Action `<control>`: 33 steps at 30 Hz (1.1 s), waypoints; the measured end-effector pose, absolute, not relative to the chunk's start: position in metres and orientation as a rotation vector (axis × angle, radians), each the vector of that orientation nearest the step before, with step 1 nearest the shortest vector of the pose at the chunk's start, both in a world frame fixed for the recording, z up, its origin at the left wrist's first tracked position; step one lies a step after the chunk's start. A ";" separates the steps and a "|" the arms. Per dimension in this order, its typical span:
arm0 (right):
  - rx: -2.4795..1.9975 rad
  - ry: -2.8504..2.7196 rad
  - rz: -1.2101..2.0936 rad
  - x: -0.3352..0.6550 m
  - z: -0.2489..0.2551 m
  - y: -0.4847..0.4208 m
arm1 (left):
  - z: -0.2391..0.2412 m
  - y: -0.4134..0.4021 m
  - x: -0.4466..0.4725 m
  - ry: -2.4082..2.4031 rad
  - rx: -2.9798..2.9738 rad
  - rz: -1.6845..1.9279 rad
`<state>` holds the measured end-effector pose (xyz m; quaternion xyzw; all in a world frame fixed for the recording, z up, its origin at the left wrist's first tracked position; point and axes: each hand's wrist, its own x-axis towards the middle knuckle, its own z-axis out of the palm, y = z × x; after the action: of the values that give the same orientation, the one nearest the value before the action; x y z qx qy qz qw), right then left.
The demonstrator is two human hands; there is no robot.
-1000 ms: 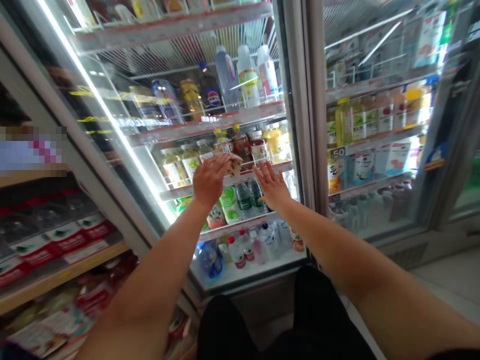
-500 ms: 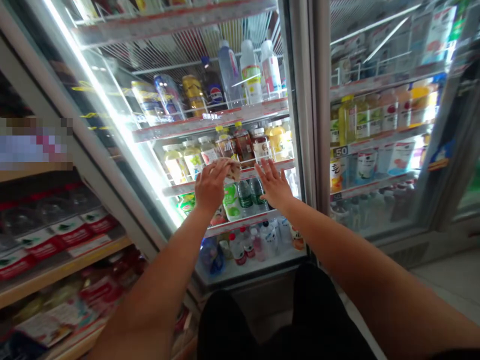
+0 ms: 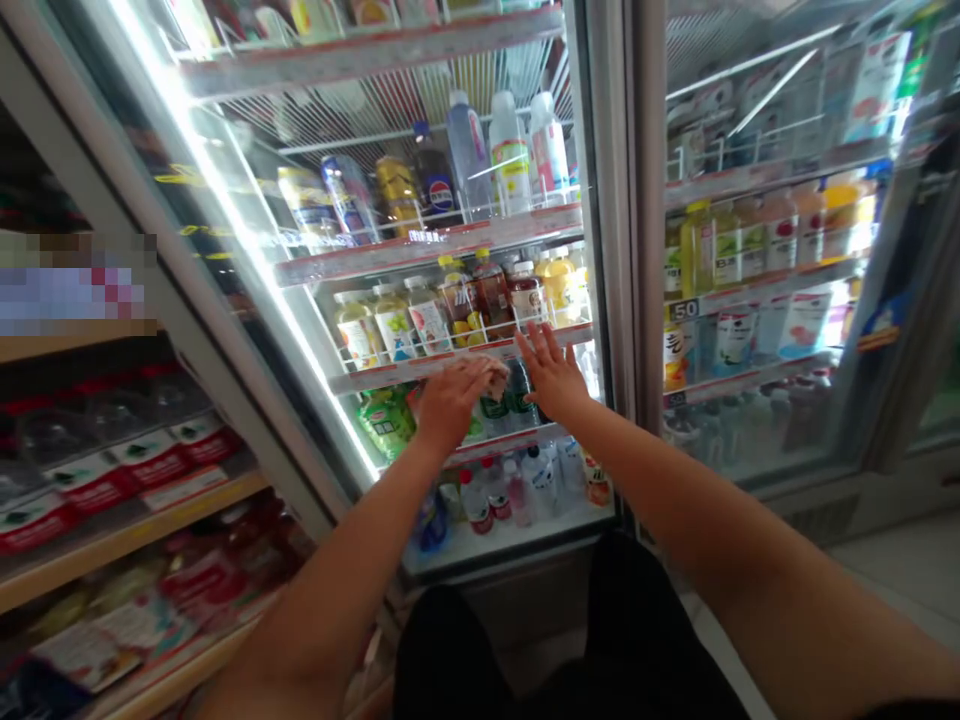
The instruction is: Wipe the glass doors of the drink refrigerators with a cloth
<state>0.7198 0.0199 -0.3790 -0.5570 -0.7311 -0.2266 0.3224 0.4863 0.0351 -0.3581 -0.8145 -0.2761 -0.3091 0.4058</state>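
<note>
My left hand [image 3: 448, 402] is closed over a pale, crumpled cloth [image 3: 496, 378] with darker spots, pressed against the glass door of a lit drinks fridge [image 3: 598, 260]. Fingers spread, my right hand [image 3: 553, 378] lies against the same glass, just right of the cloth. Behind the glass, above both hands, a row of bottled drinks [image 3: 459, 300] stands on a shelf. Green packs [image 3: 385, 422] sit lower, left of my left hand, and the hands hide part of that shelf's bottles.
A second glass-door fridge [image 3: 655, 250] with drinks adjoins on the right. To the left, wooden-edged shelves [image 3: 187, 495] hold red-labelled bottle packs [image 3: 142, 465]. My dark-clothed knees [image 3: 450, 640] are close to the fridge base.
My left hand has moved down and to the right with the cloth, closer to my right hand. The right hand stays nearly in place on the glass. The view has shifted slightly.
</note>
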 end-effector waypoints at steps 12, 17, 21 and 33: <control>-0.823 -1.976 -0.674 0.663 -0.371 0.016 | -0.372 0.055 0.493 -0.544 -2.037 -1.133; -0.815 -2.114 -0.666 0.657 -0.389 0.037 | -0.391 0.056 0.460 -0.593 -1.894 -1.199; -0.829 -2.099 -0.758 0.660 -0.397 0.036 | -0.390 0.063 0.432 -0.618 -1.864 -1.107; -0.601 -2.212 -0.971 0.676 -0.393 0.037 | -0.407 0.077 0.426 -0.643 -1.894 -1.034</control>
<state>0.6758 0.0370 -0.3934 -0.2287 -0.8417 -0.3695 0.3204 0.4260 0.0771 -0.4067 -0.7593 -0.2578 -0.4145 0.4303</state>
